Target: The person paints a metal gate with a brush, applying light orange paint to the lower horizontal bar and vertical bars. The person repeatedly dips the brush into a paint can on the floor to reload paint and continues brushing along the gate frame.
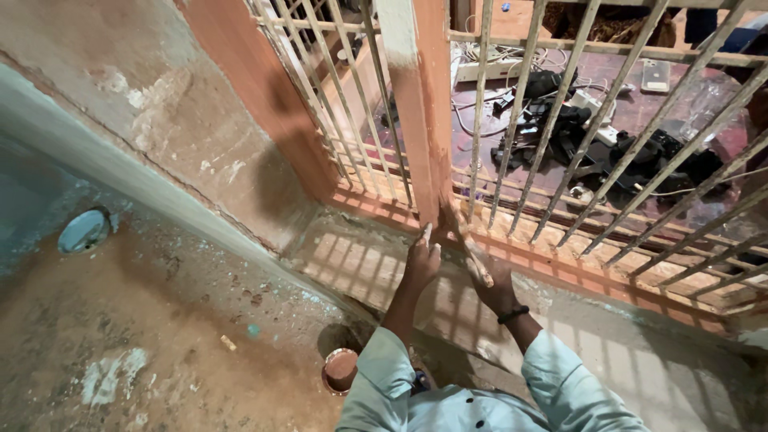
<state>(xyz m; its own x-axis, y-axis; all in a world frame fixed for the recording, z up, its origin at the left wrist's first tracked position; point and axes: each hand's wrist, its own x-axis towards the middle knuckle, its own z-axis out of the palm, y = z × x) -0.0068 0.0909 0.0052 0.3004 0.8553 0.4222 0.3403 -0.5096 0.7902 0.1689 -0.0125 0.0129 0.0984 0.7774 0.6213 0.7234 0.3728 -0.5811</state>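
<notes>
My right hand (494,282) grips the wooden handle of a paintbrush (468,244), whose bristles touch the foot of an orange-painted post (424,120) in a barred metal grille (560,120). My left hand (422,260) reaches up beside it, fingers pressed near the base of the same post, holding nothing that I can see. A black band sits on my right wrist. A small round tin of orange-brown paint (341,370) stands on the floor below my left elbow.
A stained concrete ledge (360,264) runs under the grille. Behind the bars lie black cables, chargers and a phone (655,75). A worn wall (144,96) rises at left. A round pale lid (84,230) lies on the dirty floor at far left.
</notes>
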